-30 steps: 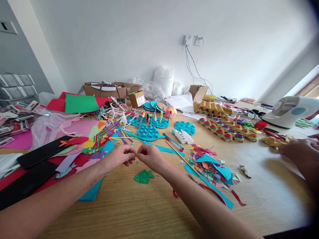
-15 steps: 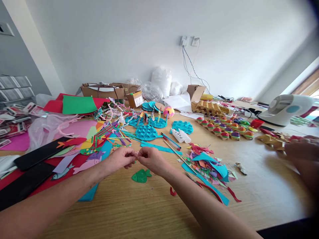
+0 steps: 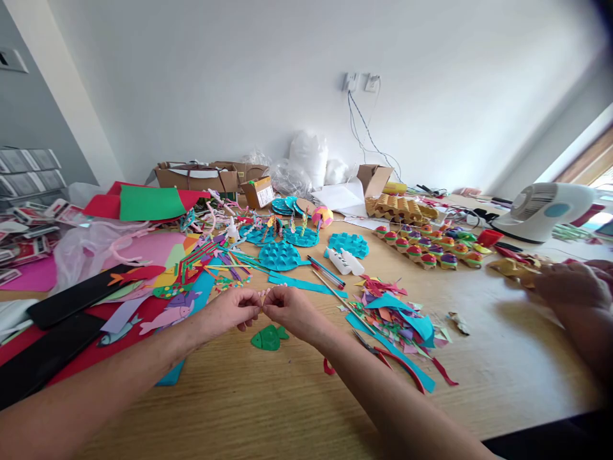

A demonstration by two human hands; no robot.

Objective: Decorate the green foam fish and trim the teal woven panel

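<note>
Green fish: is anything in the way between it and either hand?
Nothing visible. The green fish lies on bare table, just on the near side of the left hand and right hand. The red-handled tool is well off to the right.

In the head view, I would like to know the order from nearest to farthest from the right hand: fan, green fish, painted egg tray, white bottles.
From the right hand:
1. Green fish: on the wearer's side of it.
2. White bottles: beyond it, rightward.
3. Painted egg tray: farther right.
4. Fan: far right, past the tray.
</note>
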